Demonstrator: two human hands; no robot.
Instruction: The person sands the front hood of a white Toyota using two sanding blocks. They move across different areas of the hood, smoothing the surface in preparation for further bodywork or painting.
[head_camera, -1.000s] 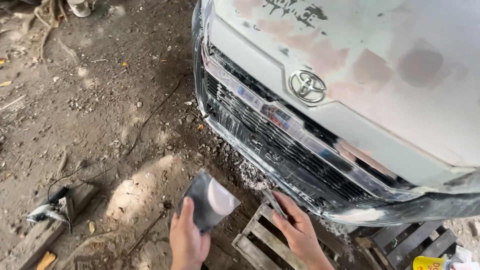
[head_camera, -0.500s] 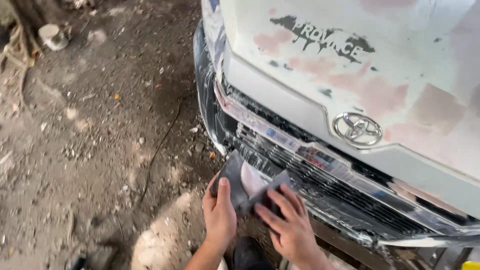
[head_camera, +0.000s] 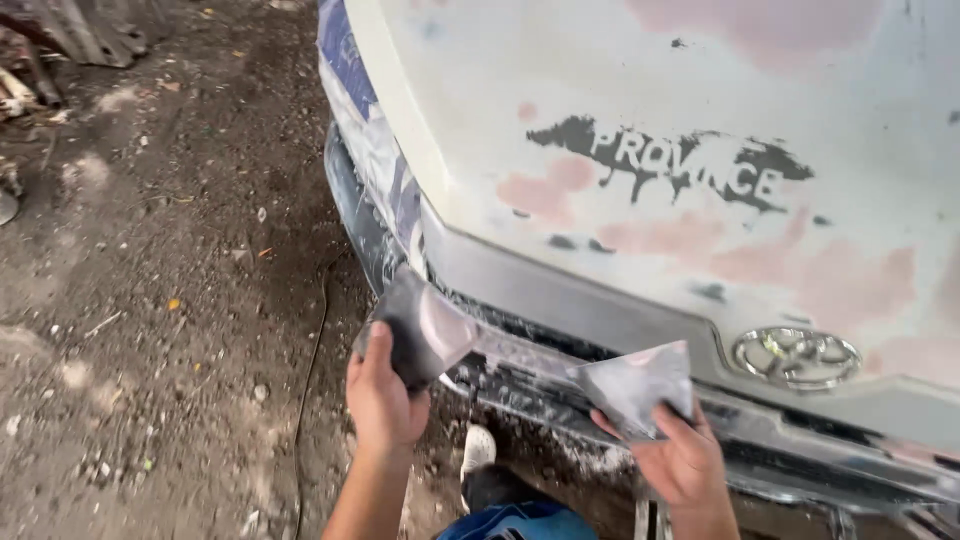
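My left hand (head_camera: 385, 395) grips a folded dark grey abrasive sheet (head_camera: 418, 332), held against the corner of the vehicle's front just under the bonnet edge. My right hand (head_camera: 680, 460) holds a second grey sheet (head_camera: 635, 385) in front of the grille (head_camera: 520, 385). Above them is the sanded white bonnet (head_camera: 640, 90), with pink filler patches and remains of dark lettering. A chrome emblem (head_camera: 795, 355) sits to the right of my right hand.
Paper masking covers the headlight area (head_camera: 370, 150) at the vehicle's left corner. A thin black cable (head_camera: 310, 400) runs over the dirt ground (head_camera: 150, 330). My shoe (head_camera: 478, 450) and blue trouser knee (head_camera: 520, 522) are below the hands. Scrap lies at top left (head_camera: 90, 30).
The single folded sheet held by both hands is now two pieces, one in each hand. The hands have moved apart and up to the bonnet's lower edge.
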